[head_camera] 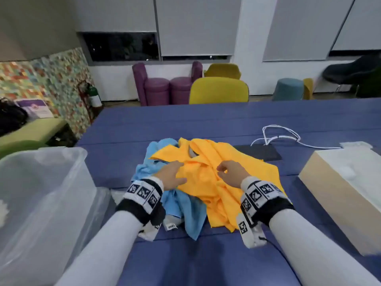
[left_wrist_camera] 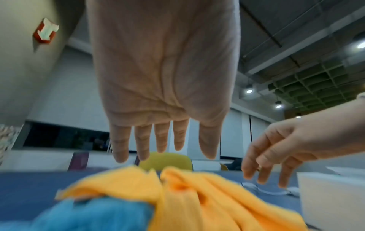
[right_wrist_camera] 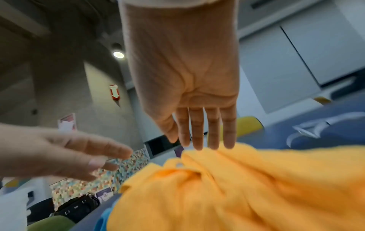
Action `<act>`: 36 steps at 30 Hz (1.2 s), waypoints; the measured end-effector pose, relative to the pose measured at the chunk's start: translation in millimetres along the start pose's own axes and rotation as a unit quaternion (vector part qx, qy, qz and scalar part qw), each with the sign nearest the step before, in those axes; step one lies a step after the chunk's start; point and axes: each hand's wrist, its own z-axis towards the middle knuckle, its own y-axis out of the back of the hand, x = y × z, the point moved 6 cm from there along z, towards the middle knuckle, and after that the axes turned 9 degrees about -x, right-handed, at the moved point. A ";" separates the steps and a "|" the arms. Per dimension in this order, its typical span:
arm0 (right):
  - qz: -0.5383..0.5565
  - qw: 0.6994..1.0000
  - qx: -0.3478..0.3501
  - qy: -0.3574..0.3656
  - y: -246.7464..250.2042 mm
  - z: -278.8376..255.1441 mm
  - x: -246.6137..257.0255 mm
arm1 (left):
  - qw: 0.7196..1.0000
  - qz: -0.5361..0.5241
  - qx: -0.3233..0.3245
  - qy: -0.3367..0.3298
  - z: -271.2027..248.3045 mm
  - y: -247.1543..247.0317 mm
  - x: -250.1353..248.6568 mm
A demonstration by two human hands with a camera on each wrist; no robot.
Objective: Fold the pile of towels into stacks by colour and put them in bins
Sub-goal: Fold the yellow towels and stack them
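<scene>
A blue-covered table (head_camera: 206, 120) is bearing a clear plastic bin (head_camera: 41, 182) at the left and a cream box (head_camera: 338, 195) at the right. Between them the crumpled orange towels (head_camera: 216, 182) are lying over the light blue towels (head_camera: 185, 207). The left hand (head_camera: 171, 176) is hovering over the orange cloth, fingers straight and spread, holding nothing. The right hand (head_camera: 231, 172) is hanging just above the same heap, fingers loose and slightly bent, empty.

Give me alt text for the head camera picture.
Two open hands, left hand and right hand, reach over crumpled yellow towels lying on blue towels on a blue table.
</scene>
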 end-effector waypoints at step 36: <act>0.243 0.873 -0.391 0.162 118.5 -91.4 27.2 | 0.929 -0.290 -0.185 0.137 -15.4 -90.4 -4.4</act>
